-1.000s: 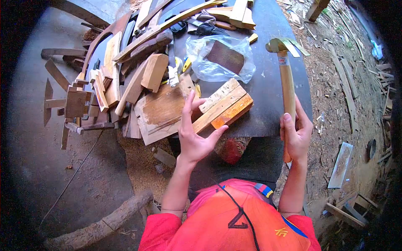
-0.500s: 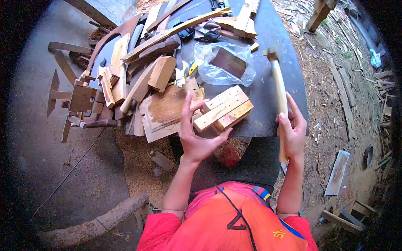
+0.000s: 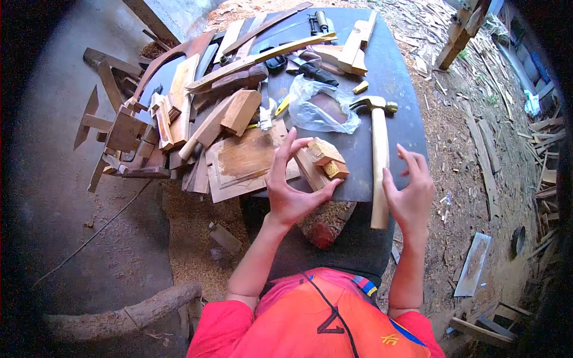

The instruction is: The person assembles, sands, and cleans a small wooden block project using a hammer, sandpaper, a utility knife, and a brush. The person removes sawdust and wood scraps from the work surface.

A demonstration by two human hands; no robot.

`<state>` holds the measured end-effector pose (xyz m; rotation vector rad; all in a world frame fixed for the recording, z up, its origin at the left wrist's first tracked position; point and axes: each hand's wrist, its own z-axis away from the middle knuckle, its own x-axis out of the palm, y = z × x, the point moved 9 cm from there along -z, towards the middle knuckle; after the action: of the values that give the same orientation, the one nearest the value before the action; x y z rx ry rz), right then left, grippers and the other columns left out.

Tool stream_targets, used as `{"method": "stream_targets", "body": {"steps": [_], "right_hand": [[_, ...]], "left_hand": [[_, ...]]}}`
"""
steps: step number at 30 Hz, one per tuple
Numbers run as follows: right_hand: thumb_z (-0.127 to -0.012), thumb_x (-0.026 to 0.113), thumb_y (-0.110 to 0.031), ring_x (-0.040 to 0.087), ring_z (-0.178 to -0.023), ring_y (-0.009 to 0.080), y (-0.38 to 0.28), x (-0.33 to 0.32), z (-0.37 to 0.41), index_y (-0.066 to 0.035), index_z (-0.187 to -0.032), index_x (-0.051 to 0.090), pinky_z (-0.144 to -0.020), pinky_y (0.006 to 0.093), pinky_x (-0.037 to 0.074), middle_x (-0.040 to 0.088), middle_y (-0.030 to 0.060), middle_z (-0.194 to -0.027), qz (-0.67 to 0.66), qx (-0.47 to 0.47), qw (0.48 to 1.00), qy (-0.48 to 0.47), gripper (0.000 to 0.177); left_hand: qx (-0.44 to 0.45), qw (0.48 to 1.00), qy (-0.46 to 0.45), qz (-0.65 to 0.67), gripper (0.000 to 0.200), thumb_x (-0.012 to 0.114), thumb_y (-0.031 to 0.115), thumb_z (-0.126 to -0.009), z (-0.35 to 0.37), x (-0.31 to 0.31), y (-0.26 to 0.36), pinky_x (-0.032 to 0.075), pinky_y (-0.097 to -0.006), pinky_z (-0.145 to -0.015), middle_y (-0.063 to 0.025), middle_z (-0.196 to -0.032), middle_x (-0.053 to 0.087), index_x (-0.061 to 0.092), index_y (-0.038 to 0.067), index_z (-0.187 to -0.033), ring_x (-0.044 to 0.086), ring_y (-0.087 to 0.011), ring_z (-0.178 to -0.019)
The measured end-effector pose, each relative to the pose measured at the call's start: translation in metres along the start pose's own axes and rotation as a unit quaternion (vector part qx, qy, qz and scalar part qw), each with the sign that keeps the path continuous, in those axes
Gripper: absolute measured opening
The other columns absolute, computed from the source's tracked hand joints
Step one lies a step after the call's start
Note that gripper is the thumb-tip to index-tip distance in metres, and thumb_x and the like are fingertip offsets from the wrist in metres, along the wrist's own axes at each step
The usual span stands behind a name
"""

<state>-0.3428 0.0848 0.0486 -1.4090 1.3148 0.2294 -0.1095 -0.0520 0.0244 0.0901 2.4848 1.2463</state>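
My left hand [image 3: 292, 188] is at the table's front edge, its thumb and fingers curved around a small wooden block assembly [image 3: 325, 161], which stands tilted at the edge. A claw hammer [image 3: 379, 155] lies on the dark table with its head away from me and its wooden handle jutting over the front edge. Just right of that handle is my right hand [image 3: 412, 188], fingers apart and holding nothing. Beyond the block assembly lies a crumpled clear plastic bag [image 3: 319, 110].
Wooden pieces and tools crowd the left of the dark table [image 3: 397, 71], among them a flat board [image 3: 245, 158] and a shaped block [image 3: 242, 112]. A clamp [image 3: 122, 131] sits at the left edge. Wood scraps cover the ground at right; a log [image 3: 137, 313] lies lower left.
My right hand has let go of the hammer, which now lies on the table. The block assembly has turned within my left hand, and the view has shifted slightly.
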Motion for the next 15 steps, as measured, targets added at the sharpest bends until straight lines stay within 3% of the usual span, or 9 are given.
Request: {"method": "stream_targets", "body": {"steps": [2, 3, 6, 7, 10, 11, 14, 15], "right_hand": [[-0.086, 0.088, -0.013, 0.070, -0.112, 0.0334, -0.034, -0.005, -0.002, -0.005, -0.143, 0.070, -0.099, 0.0451, 0.058, 0.071, 0.0146, -0.126, 0.022, -0.151, 0.988, 0.025, 0.061], [-0.083, 0.090, -0.013, 0.062, -0.134, 0.0392, -0.039, 0.009, -0.005, -0.006, -0.155, 0.062, -0.114, 0.0476, 0.052, 0.067, 0.0187, -0.140, -0.043, -0.155, 0.985, -0.065, 0.078], [-0.083, 0.091, -0.015, 0.059, -0.142, 0.0421, -0.065, 0.036, -0.004, -0.006, -0.166, 0.050, -0.120, 0.0480, 0.050, 0.060, 0.0230, -0.153, -0.141, -0.203, 0.953, -0.173, 0.093], [-0.086, 0.090, -0.019, 0.053, -0.151, 0.0453, -0.065, 0.048, -0.004, -0.005, -0.171, 0.042, -0.127, 0.0483, 0.045, 0.053, 0.0255, -0.164, -0.158, -0.193, 0.945, -0.212, 0.099], [-0.089, 0.090, -0.024, 0.052, -0.152, 0.0464, -0.066, 0.063, 0.003, -0.003, -0.171, 0.041, -0.130, 0.0478, 0.042, 0.051, 0.0267, -0.167, -0.206, -0.187, 0.922, -0.269, 0.097], [-0.093, 0.088, -0.026, 0.050, -0.156, 0.0454, -0.064, 0.064, 0.006, -0.002, -0.169, 0.044, -0.131, 0.0475, 0.041, 0.052, 0.0275, -0.167, -0.199, -0.199, 0.921, -0.268, 0.091], [-0.095, 0.086, -0.023, 0.050, -0.156, 0.0444, -0.048, 0.066, 0.010, -0.002, -0.166, 0.048, -0.130, 0.0486, 0.042, 0.056, 0.0265, -0.164, -0.017, -0.222, 0.930, -0.292, 0.084], [-0.095, 0.086, -0.022, 0.050, -0.157, 0.0440, -0.048, 0.061, 0.007, -0.002, -0.166, 0.049, -0.130, 0.0491, 0.042, 0.056, 0.0257, -0.164, -0.054, -0.202, 0.937, -0.281, 0.082]], "left_hand": [[0.014, 0.999, 0.000, -0.032, 0.124, 0.107, 0.026, -0.068, -0.001, 0.000, 0.005, 0.054, -0.0410, -0.116, -0.0150, -0.141, 0.072, 0.041, -0.001, -0.169, 0.072, -0.0271, -0.128], [-0.001, 1.000, -0.004, -0.023, 0.129, 0.108, 0.031, -0.068, -0.002, 0.002, 0.002, 0.054, -0.0423, -0.117, -0.0161, -0.142, 0.072, 0.038, -0.002, -0.171, 0.072, -0.0290, -0.130], [0.010, 1.000, -0.002, 0.026, 0.136, 0.109, 0.034, -0.067, -0.004, 0.006, 0.003, 0.054, -0.0435, -0.117, -0.0167, -0.144, 0.071, 0.032, -0.002, -0.173, 0.070, -0.0306, -0.134], [0.002, 0.999, -0.008, 0.032, 0.139, 0.110, 0.036, -0.066, -0.003, 0.007, 0.000, 0.053, -0.0444, -0.118, -0.0175, -0.145, 0.070, 0.029, -0.001, -0.174, 0.069, -0.0318, -0.136], [-0.033, 0.999, -0.027, -0.001, 0.141, 0.110, 0.035, -0.066, 0.003, 0.009, -0.007, 0.053, -0.0445, -0.119, -0.0184, -0.147, 0.070, 0.027, 0.001, -0.175, 0.070, -0.0329, -0.135], [-0.049, 0.998, -0.019, 0.017, 0.131, 0.109, 0.033, -0.068, 0.006, 0.008, -0.012, 0.053, -0.0457, -0.119, -0.0190, -0.146, 0.070, 0.036, 0.001, -0.171, 0.070, -0.0321, -0.135], [-0.069, 0.997, -0.043, -0.002, 0.116, 0.108, 0.030, -0.070, 0.008, 0.001, -0.014, 0.054, -0.0469, -0.118, -0.0186, -0.146, 0.070, 0.048, -0.001, -0.164, 0.069, -0.0305, -0.136], [-0.084, 0.996, -0.015, 0.025, 0.106, 0.108, 0.033, -0.070, 0.008, -0.003, -0.019, 0.054, -0.0468, -0.118, -0.0197, -0.146, 0.069, 0.056, -0.002, -0.156, 0.068, -0.0300, -0.137]]}}
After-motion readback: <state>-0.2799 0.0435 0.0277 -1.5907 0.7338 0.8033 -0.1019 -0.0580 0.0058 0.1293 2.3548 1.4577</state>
